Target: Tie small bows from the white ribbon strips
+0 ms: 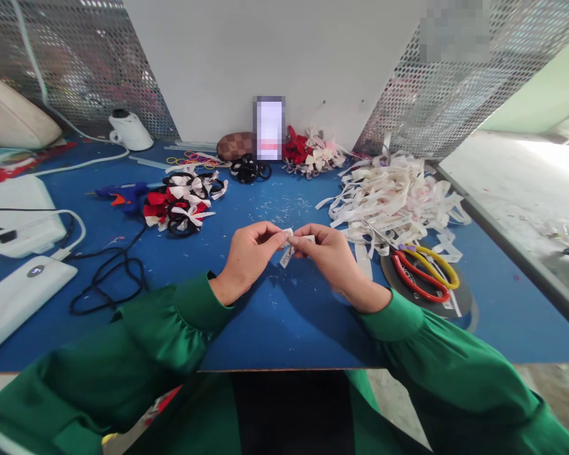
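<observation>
A short white ribbon (287, 256) with dark lettering is pinched between both hands over the middle of the blue table (275, 335). My left hand (253, 253) grips it from the left with thumb and fingers. From the right, my right hand (325, 256) pinches the same ribbon, the fingertips of the two hands nearly touching. One printed end hangs down between the hands and another short end shows at the right fingers. The middle of the ribbon is partly hidden by the fingertips.
White ribbons (384, 196) are heaped at right, beside red-and-yellow-handled scissors (422, 272). Finished bows (183, 202) and a blue glue gun (128, 194) lie left, near a black cable (99, 287) and white power bank (28, 297). A lit phone (269, 126) stands at the back.
</observation>
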Tool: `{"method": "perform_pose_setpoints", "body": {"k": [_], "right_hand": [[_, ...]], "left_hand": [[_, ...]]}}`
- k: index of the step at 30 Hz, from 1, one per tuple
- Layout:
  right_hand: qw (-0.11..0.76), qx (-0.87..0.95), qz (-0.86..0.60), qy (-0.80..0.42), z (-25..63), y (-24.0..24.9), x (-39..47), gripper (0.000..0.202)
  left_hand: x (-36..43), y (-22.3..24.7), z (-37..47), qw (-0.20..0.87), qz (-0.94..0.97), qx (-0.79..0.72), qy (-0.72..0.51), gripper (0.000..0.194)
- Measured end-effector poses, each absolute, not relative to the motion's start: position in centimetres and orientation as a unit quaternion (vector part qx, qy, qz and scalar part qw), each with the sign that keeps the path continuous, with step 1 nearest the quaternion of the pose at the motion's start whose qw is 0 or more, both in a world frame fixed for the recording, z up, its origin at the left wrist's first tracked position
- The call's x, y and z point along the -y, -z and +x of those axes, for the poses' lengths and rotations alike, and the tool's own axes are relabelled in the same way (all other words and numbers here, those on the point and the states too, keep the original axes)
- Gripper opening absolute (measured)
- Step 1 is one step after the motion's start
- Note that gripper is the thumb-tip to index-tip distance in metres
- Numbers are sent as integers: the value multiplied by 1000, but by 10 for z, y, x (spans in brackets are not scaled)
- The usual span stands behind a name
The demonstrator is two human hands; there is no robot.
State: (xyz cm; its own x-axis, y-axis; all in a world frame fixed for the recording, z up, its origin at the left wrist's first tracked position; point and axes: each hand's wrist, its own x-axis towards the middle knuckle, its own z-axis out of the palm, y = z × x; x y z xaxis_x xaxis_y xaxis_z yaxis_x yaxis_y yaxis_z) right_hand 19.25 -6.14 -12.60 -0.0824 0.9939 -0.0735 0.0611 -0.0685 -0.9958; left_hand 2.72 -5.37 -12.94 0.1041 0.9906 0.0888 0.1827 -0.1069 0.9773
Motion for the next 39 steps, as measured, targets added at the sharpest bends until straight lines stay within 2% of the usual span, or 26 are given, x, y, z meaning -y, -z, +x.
{"method": "perform_pose_setpoints", "body": {"k": [7, 12, 18, 22, 26, 32, 39], "right_hand": [[419, 575, -519, -474, 194, 127, 62, 28], [425, 594, -515, -449, 191, 125, 67, 22], [442, 673, -496, -326, 189, 128, 71, 15], [464, 633, -459, -417, 190, 131, 68, 15], [491, 553, -441, -509, 191, 130, 65, 15], [498, 538, -439, -519, 193, 126, 63, 13], [497, 547, -451, -502, 193, 128, 63, 21]], "left_hand": [[57, 125, 28, 410, 606, -512, -451, 18], [59, 126, 33, 515, 492, -481, -511, 13], [57, 125, 35, 663, 355, -469, -463, 16], [53, 125, 34, 740, 297, -432, -421, 18], [50, 126, 32, 714, 361, -397, -451, 23], [50, 125, 29, 670, 402, -400, -479, 35], [52, 124, 31, 603, 451, -450, -481, 27]]}}
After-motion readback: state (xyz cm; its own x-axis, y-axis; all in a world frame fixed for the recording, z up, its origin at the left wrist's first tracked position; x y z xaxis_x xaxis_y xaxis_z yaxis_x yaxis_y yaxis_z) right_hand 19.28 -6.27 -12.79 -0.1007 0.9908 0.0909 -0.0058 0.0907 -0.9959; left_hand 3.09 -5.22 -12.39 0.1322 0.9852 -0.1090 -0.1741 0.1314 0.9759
